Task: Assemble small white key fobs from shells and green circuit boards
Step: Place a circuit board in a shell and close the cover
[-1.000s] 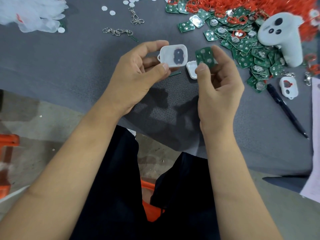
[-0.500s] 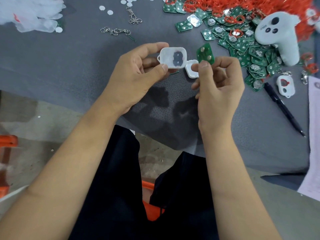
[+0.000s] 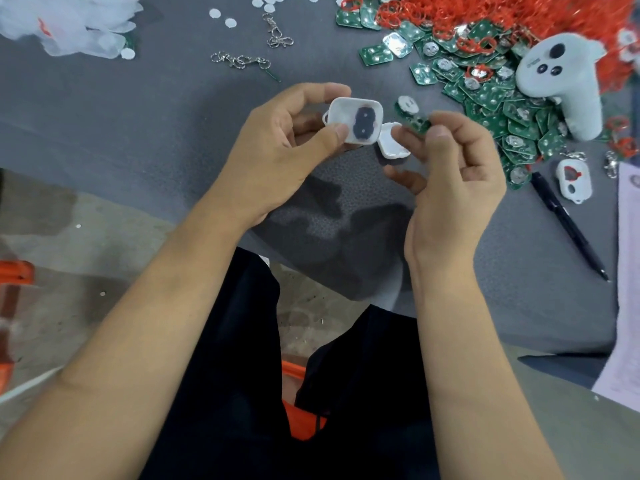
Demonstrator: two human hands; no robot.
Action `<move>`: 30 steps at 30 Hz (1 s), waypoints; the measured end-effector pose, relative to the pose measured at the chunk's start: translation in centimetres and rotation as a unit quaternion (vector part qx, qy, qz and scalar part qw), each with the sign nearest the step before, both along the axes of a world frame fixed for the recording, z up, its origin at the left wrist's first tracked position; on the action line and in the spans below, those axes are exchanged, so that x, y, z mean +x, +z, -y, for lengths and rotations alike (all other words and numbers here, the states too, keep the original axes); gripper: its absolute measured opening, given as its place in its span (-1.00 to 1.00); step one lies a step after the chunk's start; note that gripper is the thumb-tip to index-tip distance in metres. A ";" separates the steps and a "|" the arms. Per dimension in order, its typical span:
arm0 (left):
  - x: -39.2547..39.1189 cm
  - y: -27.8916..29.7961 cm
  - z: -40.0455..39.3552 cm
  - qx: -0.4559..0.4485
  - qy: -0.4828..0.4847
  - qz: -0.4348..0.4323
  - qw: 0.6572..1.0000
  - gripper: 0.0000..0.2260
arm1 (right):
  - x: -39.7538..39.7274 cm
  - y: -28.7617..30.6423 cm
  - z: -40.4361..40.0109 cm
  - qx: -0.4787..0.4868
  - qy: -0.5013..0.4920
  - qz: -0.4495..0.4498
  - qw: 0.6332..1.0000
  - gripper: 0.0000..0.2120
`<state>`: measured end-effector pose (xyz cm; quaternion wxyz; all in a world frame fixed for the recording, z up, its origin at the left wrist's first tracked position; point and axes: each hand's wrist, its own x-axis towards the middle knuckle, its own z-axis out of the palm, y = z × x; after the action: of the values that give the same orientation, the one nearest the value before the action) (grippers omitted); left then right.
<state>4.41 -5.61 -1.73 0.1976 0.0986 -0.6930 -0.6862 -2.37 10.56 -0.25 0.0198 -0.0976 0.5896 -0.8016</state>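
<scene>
My left hand (image 3: 280, 150) pinches a white shell half (image 3: 355, 120) between thumb and fingers, open side up, with a dark pad inside it. My right hand (image 3: 450, 174) holds a green circuit board (image 3: 419, 124) edge-on at its fingertips, just right of that shell. A second white shell half (image 3: 393, 145) sits between the two hands, by my right fingers; whether it rests on the table or is held I cannot tell. A heap of green circuit boards (image 3: 491, 95) lies to the upper right.
A white handheld controller (image 3: 561, 81) lies on the boards beside a mass of red rings (image 3: 502, 12). A black pen (image 3: 568, 226) and an assembled fob shell (image 3: 573, 180) lie at right. Key chains (image 3: 242, 60), white discs (image 3: 221, 17) and a plastic bag (image 3: 65, 26) lie at upper left on the grey table (image 3: 121, 109).
My right hand has turned the green circuit board from flat and facing me to edge-on and lowered it toward the shell. The left hand has kept its shell steady.
</scene>
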 end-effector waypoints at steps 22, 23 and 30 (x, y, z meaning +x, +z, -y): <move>0.0 0.3 -0.5 0.018 0.006 0.014 1.000 -0.84 | -0.6 -0.8 -0.1 0.059 -0.031 -0.017 0.998 -0.86; 0.0 0.3 -0.5 0.023 0.011 0.013 1.000 -0.83 | -0.6 -0.8 -0.2 0.059 -0.029 -0.016 0.998 -0.84; 0.0 0.6 0.0 0.100 0.035 -0.007 0.994 -0.75 | -0.7 -0.9 0.0 0.115 -0.016 -0.048 0.992 -0.87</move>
<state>4.38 -5.59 -1.17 0.2153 0.1372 -0.6160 -0.7452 -3.07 10.60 -1.11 -0.0106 -0.1238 0.6794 -0.7232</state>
